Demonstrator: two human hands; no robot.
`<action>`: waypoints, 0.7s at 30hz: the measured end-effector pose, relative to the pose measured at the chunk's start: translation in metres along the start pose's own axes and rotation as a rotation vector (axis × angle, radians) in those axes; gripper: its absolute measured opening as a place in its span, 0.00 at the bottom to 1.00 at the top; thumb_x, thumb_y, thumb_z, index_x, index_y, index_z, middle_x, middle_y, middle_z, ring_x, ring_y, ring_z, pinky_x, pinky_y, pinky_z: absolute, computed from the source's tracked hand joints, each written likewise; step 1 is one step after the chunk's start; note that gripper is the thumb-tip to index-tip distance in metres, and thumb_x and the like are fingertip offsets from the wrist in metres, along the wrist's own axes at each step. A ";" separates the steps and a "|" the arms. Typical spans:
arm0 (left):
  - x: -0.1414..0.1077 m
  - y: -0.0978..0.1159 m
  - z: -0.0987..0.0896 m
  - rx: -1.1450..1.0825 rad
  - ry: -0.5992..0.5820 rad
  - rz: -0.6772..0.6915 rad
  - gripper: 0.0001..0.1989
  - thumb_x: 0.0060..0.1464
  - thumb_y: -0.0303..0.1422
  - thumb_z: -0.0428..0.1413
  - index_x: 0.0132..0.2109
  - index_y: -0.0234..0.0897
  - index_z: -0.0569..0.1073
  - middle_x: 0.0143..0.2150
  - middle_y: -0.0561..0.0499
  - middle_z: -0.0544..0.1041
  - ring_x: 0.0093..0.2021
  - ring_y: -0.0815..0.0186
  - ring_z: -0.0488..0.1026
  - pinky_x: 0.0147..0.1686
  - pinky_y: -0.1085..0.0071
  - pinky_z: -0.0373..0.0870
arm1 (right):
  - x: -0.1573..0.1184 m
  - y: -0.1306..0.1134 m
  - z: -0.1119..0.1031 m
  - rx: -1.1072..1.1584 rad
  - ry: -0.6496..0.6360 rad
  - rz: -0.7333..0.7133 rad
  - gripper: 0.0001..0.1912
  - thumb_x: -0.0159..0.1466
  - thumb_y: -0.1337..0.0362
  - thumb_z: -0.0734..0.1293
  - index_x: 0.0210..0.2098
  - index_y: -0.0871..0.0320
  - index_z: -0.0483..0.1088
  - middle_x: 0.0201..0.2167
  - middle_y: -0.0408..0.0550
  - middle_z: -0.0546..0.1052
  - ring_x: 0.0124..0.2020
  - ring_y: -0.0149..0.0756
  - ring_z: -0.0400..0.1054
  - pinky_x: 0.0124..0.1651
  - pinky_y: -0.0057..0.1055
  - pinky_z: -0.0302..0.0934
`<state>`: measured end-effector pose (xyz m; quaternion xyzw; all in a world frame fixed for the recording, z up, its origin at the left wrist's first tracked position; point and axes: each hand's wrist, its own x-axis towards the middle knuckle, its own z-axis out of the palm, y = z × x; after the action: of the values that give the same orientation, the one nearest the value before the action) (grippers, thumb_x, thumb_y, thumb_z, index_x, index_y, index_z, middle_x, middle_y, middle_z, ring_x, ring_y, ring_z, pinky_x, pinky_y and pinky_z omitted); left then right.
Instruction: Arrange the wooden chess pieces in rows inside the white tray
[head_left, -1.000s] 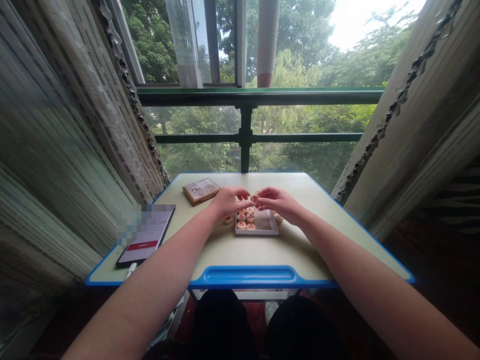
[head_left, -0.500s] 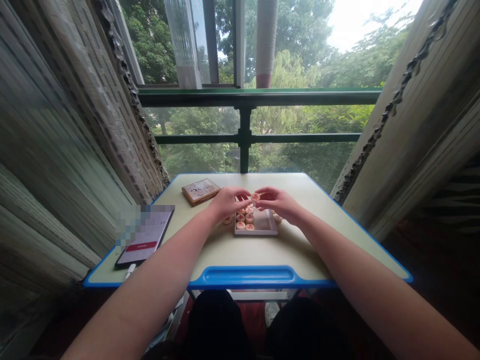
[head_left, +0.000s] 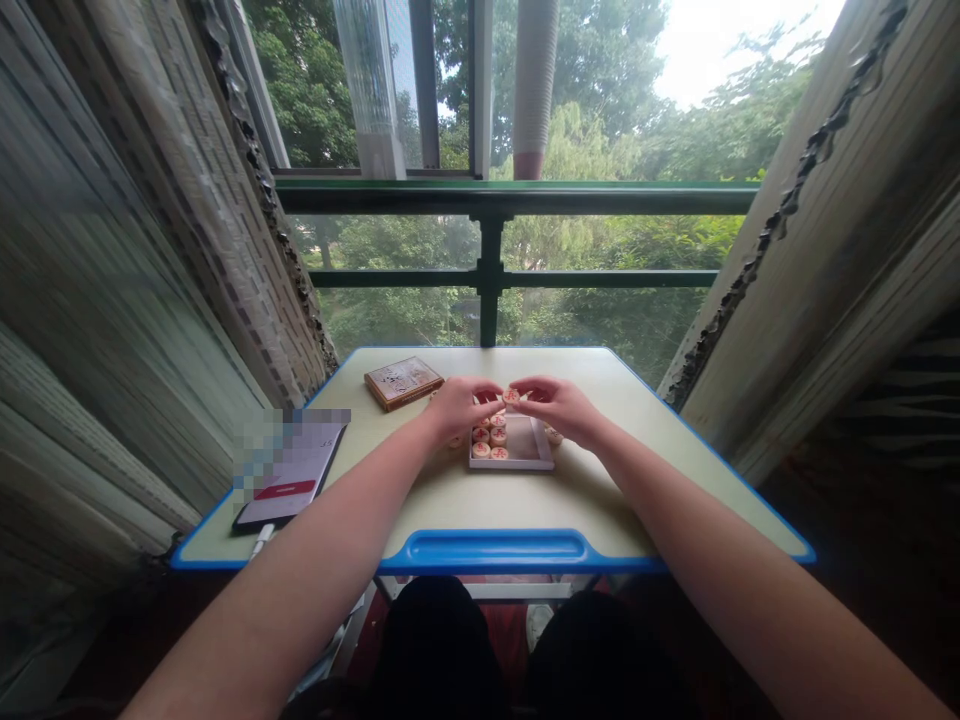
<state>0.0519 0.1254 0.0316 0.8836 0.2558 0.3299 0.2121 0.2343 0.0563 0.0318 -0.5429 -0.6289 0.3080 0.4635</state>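
A: In the head view, where is the round cream piece with the red character [head_left: 511, 397]?

B: Between the two hands, above the far edge of the shallow white open box [head_left: 517, 465]; it is a disc, apparently wooden, so no long axis matters; its marked face tips toward the person.

A: Which hand is nearer?

B: The right hand [head_left: 556, 405], I judge; its fingers look closed on the disc's right side; the left hand [head_left: 466, 405] has bent fingers, tips by the disc's left edge; whether they touch it I cannot tell.

A: Which way is the box's bare floor?

B: Nearer the person and slightly right of the disc; similar red-marked pieces [head_left: 481, 451] sit in two columns along the box's left edge.

A: And around it?

B: The cream worktop with blue edging [head_left: 600, 500]; a pale round piece [head_left: 553, 436] lies just outside the box's right edge; a flat brown-sided case [head_left: 403, 380] lies toward the worktop's far left corner.
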 end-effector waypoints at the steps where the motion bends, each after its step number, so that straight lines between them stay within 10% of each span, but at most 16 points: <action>1: 0.000 0.001 0.000 -0.004 -0.006 0.001 0.12 0.49 0.36 0.56 0.37 0.34 0.78 0.33 0.49 0.79 0.30 0.68 0.72 0.31 0.74 0.68 | 0.000 0.000 0.000 -0.009 -0.002 -0.008 0.20 0.48 0.55 0.72 0.39 0.57 0.74 0.33 0.47 0.77 0.35 0.35 0.70 0.40 0.33 0.65; 9: 0.000 -0.001 -0.006 0.115 -0.044 0.049 0.11 0.51 0.34 0.54 0.36 0.35 0.78 0.31 0.50 0.78 0.31 0.68 0.72 0.32 0.74 0.67 | -0.003 -0.009 -0.004 -0.179 -0.024 -0.058 0.18 0.50 0.54 0.70 0.37 0.59 0.74 0.32 0.47 0.75 0.30 0.32 0.66 0.34 0.30 0.62; 21: 0.001 -0.004 -0.004 0.232 -0.030 0.040 0.11 0.52 0.34 0.52 0.33 0.35 0.77 0.31 0.50 0.78 0.31 0.67 0.71 0.33 0.72 0.66 | -0.017 -0.028 0.001 -0.491 -0.432 -0.163 0.12 0.51 0.65 0.69 0.36 0.57 0.76 0.31 0.44 0.73 0.30 0.30 0.63 0.31 0.26 0.56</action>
<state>0.0483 0.1299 0.0328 0.9119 0.2714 0.2891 0.1054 0.2217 0.0339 0.0516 -0.5085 -0.8094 0.2171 0.1979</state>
